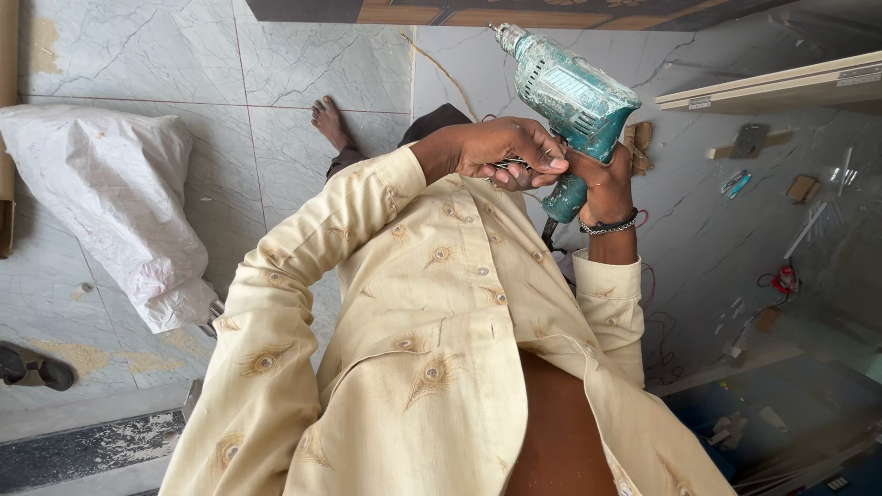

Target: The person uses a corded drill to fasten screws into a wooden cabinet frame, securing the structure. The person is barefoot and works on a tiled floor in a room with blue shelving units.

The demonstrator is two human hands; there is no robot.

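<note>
Gripping a teal drill raised chest-high, the right hand has its fingers clamped on the handle; left hand fingers close beside it; no drilling visible yet

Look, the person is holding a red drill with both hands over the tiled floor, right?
Not quite: the drill is teal green, not red. The head view shows the left hand and right hand both gripping it above the tiled floor.
</note>
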